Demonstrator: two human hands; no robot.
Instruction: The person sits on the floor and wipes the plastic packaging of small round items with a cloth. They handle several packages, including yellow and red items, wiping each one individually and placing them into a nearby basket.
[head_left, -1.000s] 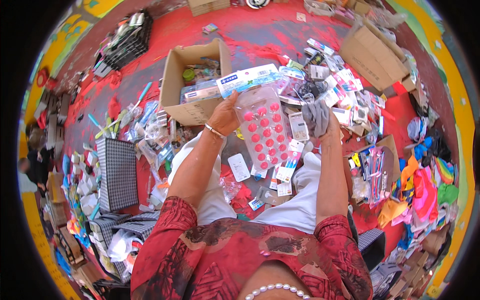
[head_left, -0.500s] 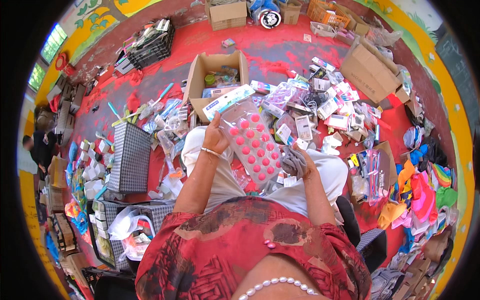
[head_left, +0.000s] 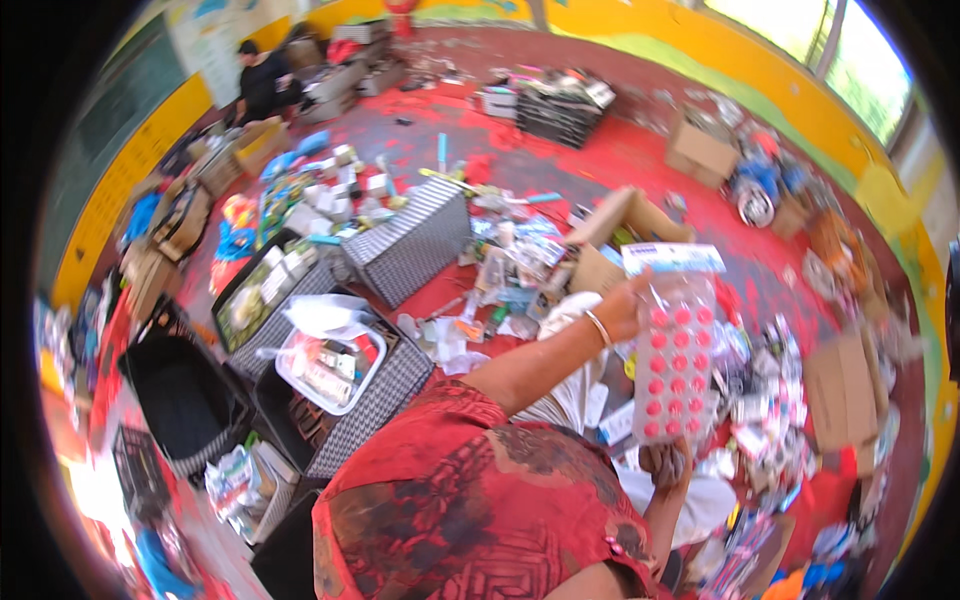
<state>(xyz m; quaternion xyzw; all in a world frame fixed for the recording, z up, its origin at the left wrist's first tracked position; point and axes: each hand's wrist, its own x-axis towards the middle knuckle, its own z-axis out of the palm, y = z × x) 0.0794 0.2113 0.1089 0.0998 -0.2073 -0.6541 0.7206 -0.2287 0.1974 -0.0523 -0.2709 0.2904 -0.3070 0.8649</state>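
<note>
Pack of pink discs held at its edge, cloth below

Head view: the left hand has its thumb and fingers clamped on the upper left side of the pack, just below the white-and-blue header card. The clear plastic, with its rows of round pink pieces, is held out in front of the person, over the pale trousers. At its lower end, the right hand appears closed around the bunched grey-brown cloth; blur hides the fingers, and whether the cloth presses on the plastic I cannot tell. An open cardboard box stands beyond the left hand, and a heap of small packages lies to the right of the pack.

For good handling, I judge that the pinch belongs on the flat rim, clear of the pink pieces, since thin plastic probably dents easily. The lower end would benefit from support against flexing. Any stroke with the cloth should be light and even, running away from the header card, which could crease.
</note>
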